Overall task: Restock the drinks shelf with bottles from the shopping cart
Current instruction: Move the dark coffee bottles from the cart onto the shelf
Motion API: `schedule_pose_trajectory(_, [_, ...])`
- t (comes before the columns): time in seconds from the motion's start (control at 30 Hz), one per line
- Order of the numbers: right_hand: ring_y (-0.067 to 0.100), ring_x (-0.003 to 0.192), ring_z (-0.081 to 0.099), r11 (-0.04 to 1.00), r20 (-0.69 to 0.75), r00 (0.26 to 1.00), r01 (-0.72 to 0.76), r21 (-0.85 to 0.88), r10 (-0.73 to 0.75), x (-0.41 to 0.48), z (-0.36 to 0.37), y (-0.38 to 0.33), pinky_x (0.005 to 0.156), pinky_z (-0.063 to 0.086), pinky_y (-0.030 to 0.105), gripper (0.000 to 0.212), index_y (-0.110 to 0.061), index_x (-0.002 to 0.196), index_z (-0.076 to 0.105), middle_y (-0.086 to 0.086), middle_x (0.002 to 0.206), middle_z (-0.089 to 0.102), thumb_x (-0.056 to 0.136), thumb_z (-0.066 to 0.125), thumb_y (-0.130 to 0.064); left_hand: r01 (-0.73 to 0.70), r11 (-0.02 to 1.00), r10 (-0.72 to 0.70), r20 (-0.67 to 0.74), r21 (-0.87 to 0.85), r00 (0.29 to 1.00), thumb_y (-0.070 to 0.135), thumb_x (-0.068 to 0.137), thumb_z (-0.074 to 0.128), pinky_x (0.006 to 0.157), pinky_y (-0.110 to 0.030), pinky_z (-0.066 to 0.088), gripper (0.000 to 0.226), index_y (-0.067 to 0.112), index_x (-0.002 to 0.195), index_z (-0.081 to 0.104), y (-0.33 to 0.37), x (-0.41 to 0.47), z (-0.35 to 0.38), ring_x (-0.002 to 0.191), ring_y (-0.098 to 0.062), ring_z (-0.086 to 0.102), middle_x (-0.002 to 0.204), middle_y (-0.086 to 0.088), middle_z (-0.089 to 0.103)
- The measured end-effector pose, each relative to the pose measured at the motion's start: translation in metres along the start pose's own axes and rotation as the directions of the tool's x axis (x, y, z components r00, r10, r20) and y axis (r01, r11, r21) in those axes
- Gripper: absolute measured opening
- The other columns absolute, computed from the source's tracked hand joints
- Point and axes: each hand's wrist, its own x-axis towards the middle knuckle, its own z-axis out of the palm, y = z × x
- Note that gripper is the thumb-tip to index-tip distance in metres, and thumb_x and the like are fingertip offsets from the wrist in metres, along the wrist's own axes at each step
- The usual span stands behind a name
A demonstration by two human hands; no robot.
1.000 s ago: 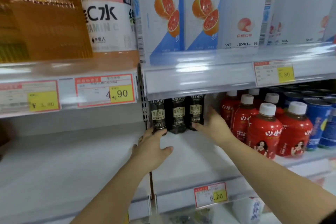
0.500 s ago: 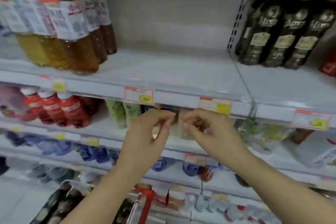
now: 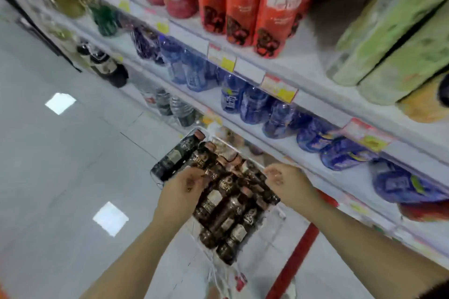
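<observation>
Below me, the shopping cart [image 3: 156, 178] holds several dark brown bottles [image 3: 227, 204] with cream labels, lying on their sides in a heap. My left hand [image 3: 181, 193] hangs over the near left of the heap, fingers loosely curled, tips close to one bottle; no grip shows. My right hand [image 3: 289, 183] hovers above the heap's right edge, loosely curled and holding nothing. The drinks shelf [image 3: 313, 94] runs along the right, next to the cart. The picture is motion-blurred.
Red bottles [image 3: 240, 0] and green cartons [image 3: 398, 46] stand on an upper shelf, blue bottles [image 3: 255, 104] on the one below. The cart's red handle [image 3: 295, 258] lies near me. Pale tiled floor [image 3: 73, 153] spreads to the left.
My view has swung down from the shelf with the dark bottles to the cart. Both hands have dropped from shelf height to just above the bottles in the cart.
</observation>
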Motion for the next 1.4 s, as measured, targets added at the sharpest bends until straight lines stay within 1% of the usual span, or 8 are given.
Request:
schedule_pose_trajectory(0.17, [0.027,0.118,0.053,0.983,0.071,0.988,-0.123,-0.139,0.134,0.054,0.056,0.016,0.097,0.044,0.034,0.051,-0.009,0.132,0.047,0.012,0.132,0.053,0.086,0.064,-0.022,0.092,0.993,-0.091,-0.023,0.068,0.996,0.013,0.093,0.049,0.078,-0.02,0.042,0.028,0.018,0.118,0.061,-0.062,0.036,0.004,0.094,-0.01,0.059,0.113,0.003,0.064])
schedule_pose_trajectory(0.3, [0.03,0.127,0.042,0.96,-0.002,0.99,-0.139,-0.242,0.143,0.081,0.081,0.021,0.1,0.04,0.036,0.068,-0.011,0.139,0.035,0.013,0.141,0.041,0.082,0.068,-0.027,0.098,0.985,-0.083,-0.11,0.142,0.991,0.015,0.091,0.053,0.09,-0.029,0.044,0.035,0.018,0.126,0.054,-0.092,0.071,0.009,0.108,-0.02,0.055,0.126,-0.003,0.052])
schedule_pose_trajectory(0.53, [0.029,0.121,0.04,0.881,-0.14,0.981,-0.18,-0.437,0.131,0.097,0.1,0.024,0.086,0.05,0.039,0.072,-0.018,0.133,0.039,0.01,0.134,0.038,0.074,0.072,-0.042,0.103,0.954,-0.078,-0.098,0.281,0.992,0.018,0.088,0.055,0.1,-0.045,0.04,0.05,0.02,0.136,0.041,-0.117,0.127,0.008,0.124,-0.028,0.043,0.139,-0.006,0.042])
schedule_pose_trajectory(0.73, [0.025,0.116,0.046,0.914,-0.194,0.975,-0.174,-0.365,0.108,0.097,0.099,0.031,0.071,0.05,0.032,0.073,-0.027,0.134,0.044,0.007,0.131,0.042,0.071,0.076,-0.044,0.148,0.852,-0.117,-0.092,0.502,0.989,0.039,0.086,0.06,0.1,-0.047,0.035,0.057,0.021,0.136,0.041,-0.119,0.155,0.016,0.125,-0.032,0.038,0.136,-0.007,0.044])
schedule_pose_trajectory(0.9, [0.024,0.12,0.047,0.955,-0.149,0.987,-0.105,-0.277,0.065,0.087,0.1,0.036,0.091,0.048,0.038,0.077,-0.025,0.137,0.042,0.005,0.134,0.047,0.07,0.077,-0.04,0.145,0.761,-0.124,-0.078,0.633,0.989,0.037,0.084,0.062,0.096,-0.046,0.036,0.056,0.016,0.133,0.044,-0.121,0.168,0.016,0.119,-0.034,0.04,0.129,-0.011,0.045])
schedule_pose_trajectory(1.17, [0.016,0.122,0.046,0.999,-0.13,0.991,-0.031,0.036,0.036,0.066,0.073,0.038,0.099,0.033,0.023,0.074,-0.017,0.136,0.044,0.003,0.134,0.051,0.071,0.079,-0.02,0.167,0.854,-0.127,-0.113,0.493,0.985,0.026,0.088,0.059,0.088,-0.042,0.041,0.046,0.013,0.129,0.044,-0.104,0.161,0.007,0.105,-0.033,0.055,0.118,-0.011,0.058])
schedule_pose_trajectory(1.3, [0.017,0.118,0.051,0.994,-0.142,0.99,0.012,0.107,0.003,0.053,0.052,0.03,0.1,0.038,0.028,0.068,-0.015,0.131,0.049,0.001,0.124,0.056,0.07,0.08,-0.017,0.137,0.922,-0.075,-0.182,0.362,0.98,0.027,0.086,0.061,0.086,-0.041,0.042,0.048,0.014,0.129,0.043,-0.075,0.138,-0.005,0.104,-0.032,0.056,0.116,-0.008,0.059])
schedule_pose_trajectory(1.4, [0.015,0.112,0.054,0.989,-0.16,0.987,0.013,0.147,0.011,0.038,0.032,0.019,0.093,0.039,0.024,0.065,-0.016,0.127,0.053,0.0,0.121,0.059,0.069,0.081,-0.021,0.11,0.977,-0.088,-0.126,0.182,0.988,0.03,0.085,0.064,0.082,-0.043,0.05,0.05,0.017,0.128,0.042,-0.046,0.105,-0.011,0.086,-0.027,0.062,0.108,-0.004,0.06])
